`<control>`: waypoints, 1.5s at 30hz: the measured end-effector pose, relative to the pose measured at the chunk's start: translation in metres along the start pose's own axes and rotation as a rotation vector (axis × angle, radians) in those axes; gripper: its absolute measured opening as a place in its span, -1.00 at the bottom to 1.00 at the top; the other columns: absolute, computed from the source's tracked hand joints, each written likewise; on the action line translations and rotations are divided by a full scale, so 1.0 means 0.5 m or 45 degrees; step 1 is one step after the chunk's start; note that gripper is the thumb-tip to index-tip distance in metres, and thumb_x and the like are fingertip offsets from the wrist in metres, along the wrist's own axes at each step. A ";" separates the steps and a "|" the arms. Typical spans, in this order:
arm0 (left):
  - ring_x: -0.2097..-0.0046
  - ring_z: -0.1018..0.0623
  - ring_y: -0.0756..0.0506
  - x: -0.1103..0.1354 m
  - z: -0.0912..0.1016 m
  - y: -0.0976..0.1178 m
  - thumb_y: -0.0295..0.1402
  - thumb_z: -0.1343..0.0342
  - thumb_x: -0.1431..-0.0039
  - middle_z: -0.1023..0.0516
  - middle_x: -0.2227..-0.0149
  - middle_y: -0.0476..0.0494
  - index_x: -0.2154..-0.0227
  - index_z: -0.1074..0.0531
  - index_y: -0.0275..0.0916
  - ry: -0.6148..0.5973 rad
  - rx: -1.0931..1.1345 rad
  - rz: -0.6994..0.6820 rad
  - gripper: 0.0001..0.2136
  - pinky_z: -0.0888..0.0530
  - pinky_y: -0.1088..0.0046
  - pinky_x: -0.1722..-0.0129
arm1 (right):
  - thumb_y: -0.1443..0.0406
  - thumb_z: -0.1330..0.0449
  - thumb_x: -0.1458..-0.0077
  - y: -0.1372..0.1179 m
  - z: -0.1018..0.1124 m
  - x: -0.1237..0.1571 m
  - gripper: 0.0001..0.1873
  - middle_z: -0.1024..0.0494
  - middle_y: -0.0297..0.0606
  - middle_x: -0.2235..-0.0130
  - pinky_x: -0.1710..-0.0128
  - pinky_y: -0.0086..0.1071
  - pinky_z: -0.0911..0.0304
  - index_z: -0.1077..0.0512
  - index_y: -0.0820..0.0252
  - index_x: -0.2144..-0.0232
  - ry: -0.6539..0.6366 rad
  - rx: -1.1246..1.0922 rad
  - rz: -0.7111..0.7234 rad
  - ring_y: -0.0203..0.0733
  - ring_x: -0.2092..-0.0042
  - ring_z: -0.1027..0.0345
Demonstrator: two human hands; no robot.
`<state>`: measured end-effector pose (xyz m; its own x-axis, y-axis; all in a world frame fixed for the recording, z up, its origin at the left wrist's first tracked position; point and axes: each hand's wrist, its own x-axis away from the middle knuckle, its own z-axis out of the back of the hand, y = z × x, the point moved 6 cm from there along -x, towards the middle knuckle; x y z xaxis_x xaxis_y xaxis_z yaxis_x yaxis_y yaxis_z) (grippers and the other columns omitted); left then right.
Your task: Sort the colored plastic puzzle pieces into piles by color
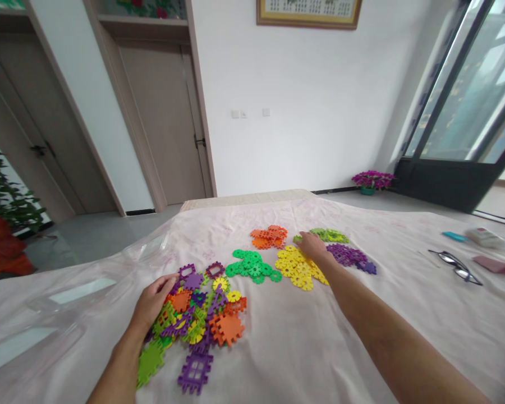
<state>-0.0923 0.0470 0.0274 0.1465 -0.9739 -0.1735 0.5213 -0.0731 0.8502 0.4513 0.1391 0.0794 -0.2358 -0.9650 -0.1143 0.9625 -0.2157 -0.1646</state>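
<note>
From my end, it reads as partway. Left hand (155, 297): fingers loosely bent against the left edge of the mixed heap (197, 317), can't tell if they grip a piece. Heap looks like what's left: purple, lime, orange and yellow plastic pieces, square frames, plates and notched discs, overlapping at odd tilts on the cloth (278, 348). Right of it, single-colour piles look done so far: green (250, 265), thin notched discs spread flat; orange (269, 237), stacked closer behind; yellow (298, 266), overlapping discs. Right hand (312, 245) is over yellow's far edge, fingertips down by a lime piece; grip hidden from me. Then lime (332, 234), and purple (345, 254) just in front, bluer at its right end.
</note>
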 end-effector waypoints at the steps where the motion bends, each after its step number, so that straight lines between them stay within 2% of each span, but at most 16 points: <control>1: -0.11 -0.53 -0.24 -0.001 0.000 -0.001 0.05 -0.10 -0.11 -0.63 0.00 -0.14 0.11 -0.58 -0.20 0.004 -0.008 0.002 -0.53 -0.34 0.24 -0.22 | 0.17 -0.16 -0.21 0.009 -0.006 -0.009 -0.57 -0.53 0.03 -0.06 0.04 -0.26 -0.25 -0.47 0.18 -0.08 -0.031 -0.001 0.001 0.05 -0.10 -0.38; 4: -0.10 -0.54 -0.23 -0.003 -0.001 -0.007 0.04 -0.09 -0.12 -0.63 0.00 -0.15 0.10 -0.58 -0.20 0.020 -0.024 0.015 -0.53 -0.36 0.27 -0.20 | 0.16 -0.21 -0.16 0.025 -0.017 -0.022 -0.59 -0.57 0.02 0.00 0.09 -0.28 -0.27 -0.51 0.19 -0.02 -0.079 0.003 0.002 0.05 -0.03 -0.44; 8: -0.10 -0.54 -0.21 -0.002 -0.001 -0.008 0.03 -0.07 -0.14 -0.63 0.00 -0.12 0.10 -0.58 -0.17 0.032 -0.053 0.022 -0.55 -0.35 0.30 -0.20 | 0.16 -0.21 -0.16 0.042 -0.004 -0.028 -0.50 -0.55 0.03 -0.03 0.09 -0.27 -0.27 -0.44 0.17 -0.13 -0.015 0.009 0.013 0.08 -0.06 -0.42; 11: -0.09 -0.55 -0.21 -0.001 0.000 -0.007 0.02 -0.07 -0.14 -0.64 0.01 -0.11 0.11 -0.58 -0.16 0.035 -0.072 0.029 -0.56 -0.36 0.30 -0.19 | 0.17 -0.17 -0.19 0.075 0.040 -0.032 -0.47 -0.52 0.05 -0.06 0.03 -0.21 -0.27 -0.38 0.17 -0.18 0.182 0.026 -0.075 0.11 -0.10 -0.37; 13: -0.08 -0.56 -0.22 -0.003 0.001 -0.007 0.02 -0.07 -0.13 -0.65 0.02 -0.10 0.12 -0.59 -0.15 0.041 -0.084 0.029 -0.57 -0.38 0.30 -0.17 | 0.15 -0.19 -0.19 0.093 0.078 -0.030 -0.42 -0.42 0.11 -0.17 -0.03 -0.14 -0.25 -0.35 0.22 -0.22 0.333 0.052 -0.147 0.18 -0.17 -0.29; 15: -0.06 -0.56 -0.23 -0.005 0.002 -0.009 0.01 -0.08 -0.12 -0.65 0.04 -0.11 0.13 -0.60 -0.15 0.048 -0.096 0.023 -0.57 -0.40 0.31 -0.14 | 0.14 -0.18 -0.20 0.086 0.104 -0.022 -0.43 -0.32 0.10 -0.26 -0.07 -0.11 -0.23 -0.36 0.23 -0.21 0.392 0.033 -0.119 0.20 -0.20 -0.24; 17: -0.04 -0.57 -0.23 -0.008 0.002 -0.012 0.01 -0.08 -0.11 -0.66 0.05 -0.11 0.14 -0.60 -0.15 0.056 -0.108 0.020 -0.58 -0.41 0.31 -0.13 | 0.18 -0.11 -0.25 0.048 0.106 -0.004 -0.55 -0.38 -0.01 -0.23 -0.06 -0.17 -0.24 -0.44 0.17 -0.14 0.311 -0.071 0.002 0.11 -0.16 -0.31; 20: -0.04 -0.57 -0.22 -0.009 0.002 -0.013 0.01 -0.07 -0.11 -0.66 0.05 -0.11 0.15 -0.60 -0.15 0.057 -0.118 0.017 -0.58 -0.41 0.33 -0.12 | 0.27 -0.06 -0.25 -0.052 0.077 0.054 -0.63 -0.60 -0.16 -0.01 0.01 -0.31 -0.29 -0.53 0.13 -0.02 0.105 -0.313 0.218 -0.05 -0.01 -0.44; 25: -0.04 -0.57 -0.21 -0.004 0.001 -0.007 0.03 -0.07 -0.12 -0.65 0.02 -0.13 0.13 -0.59 -0.17 0.048 -0.089 0.019 -0.56 -0.39 0.34 -0.13 | 0.32 -0.08 -0.18 -0.255 0.030 0.220 -0.69 -0.65 -0.27 0.14 0.10 -0.36 -0.32 -0.61 0.12 0.17 -0.088 -0.571 0.751 -0.14 0.13 -0.49; 29: -0.03 -0.57 -0.21 0.000 0.003 -0.001 0.01 -0.08 -0.12 -0.65 0.03 -0.14 0.14 -0.59 -0.19 0.049 -0.042 0.022 -0.57 -0.38 0.31 -0.14 | 0.28 -0.14 -0.15 -0.339 0.008 0.323 -0.73 -0.63 -0.27 0.15 0.18 -0.37 -0.32 -0.60 0.09 0.16 -0.189 -0.662 0.857 -0.16 0.18 -0.49; 31: -0.03 -0.57 -0.21 0.000 0.004 0.001 0.02 -0.09 -0.12 -0.65 0.05 -0.15 0.13 -0.58 -0.21 0.044 0.008 0.014 -0.55 -0.38 0.30 -0.14 | 0.23 -0.20 -0.13 -0.354 -0.007 0.351 -0.72 -0.62 -0.27 0.15 0.21 -0.38 -0.33 -0.57 0.08 0.11 -0.276 -0.744 0.864 -0.19 0.22 -0.48; 35: -0.02 -0.58 -0.21 -0.002 0.007 0.002 0.04 -0.11 -0.10 -0.66 0.07 -0.18 0.10 -0.57 -0.24 0.026 0.124 0.006 -0.52 -0.41 0.30 -0.12 | 0.23 -0.39 0.09 -0.354 -0.034 0.378 -0.53 -0.57 -0.29 0.07 0.18 -0.39 -0.35 -0.53 0.06 0.05 -0.469 -0.870 0.979 -0.17 0.15 -0.45; 36: -0.02 -0.58 -0.21 -0.003 0.007 0.000 0.03 -0.11 -0.09 -0.66 0.08 -0.18 0.10 -0.57 -0.24 0.030 0.129 0.009 -0.51 -0.41 0.30 -0.11 | 0.23 -0.40 0.11 -0.350 -0.036 0.380 -0.52 -0.56 -0.29 0.06 0.17 -0.38 -0.34 -0.54 0.05 0.05 -0.493 -0.902 1.012 -0.15 0.13 -0.44; 38: -0.02 -0.58 -0.21 -0.006 0.007 -0.002 0.03 -0.11 -0.09 -0.66 0.08 -0.17 0.11 -0.57 -0.23 0.045 0.098 0.013 -0.52 -0.42 0.31 -0.11 | 0.20 -0.37 0.03 -0.344 -0.035 0.381 -0.61 -0.57 -0.28 0.07 0.13 -0.37 -0.33 -0.56 0.05 0.09 -0.512 -0.987 1.058 -0.14 0.10 -0.43; 41: -0.01 -0.59 -0.20 -0.008 0.006 -0.006 0.01 -0.09 -0.10 -0.66 0.08 -0.16 0.11 -0.57 -0.21 0.059 0.028 0.018 -0.54 -0.42 0.33 -0.10 | 0.13 -0.20 -0.20 -0.339 -0.025 0.375 -0.76 -0.59 -0.26 0.21 0.10 -0.35 -0.30 -0.59 0.10 0.22 -0.416 -1.069 1.087 -0.16 0.13 -0.42; 45: -0.02 -0.58 -0.20 -0.007 0.006 -0.006 -0.01 -0.06 -0.12 -0.66 0.07 -0.14 0.11 -0.58 -0.19 0.071 -0.023 0.024 -0.56 -0.43 0.33 -0.09 | 0.11 -0.07 -0.28 -0.313 -0.018 0.342 -0.60 -0.50 -0.29 0.40 0.21 -0.37 -0.24 -0.52 0.16 0.48 -0.101 -0.987 0.894 -0.20 0.26 -0.37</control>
<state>-0.0967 0.0500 0.0271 0.2026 -0.9615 -0.1855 0.5333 -0.0505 0.8444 0.2589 0.0094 0.0766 0.3791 -0.8494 -0.3671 0.5233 0.5240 -0.6720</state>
